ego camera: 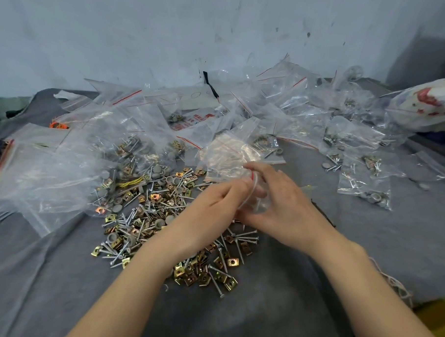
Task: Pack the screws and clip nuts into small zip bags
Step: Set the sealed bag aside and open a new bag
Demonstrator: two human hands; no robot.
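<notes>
Pinching one small zip bag [255, 195] between them just above the loose pile of screws and clip nuts [163, 216] on the cloth [287, 285], the left hand [212, 208] and right hand [288, 207] risk the slick film slipping and any contents spilling through an unsealed mouth.

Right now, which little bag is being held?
The small bag with the red strip, pinched between the left hand and right hand; all other bags lie on the cloth.
</notes>
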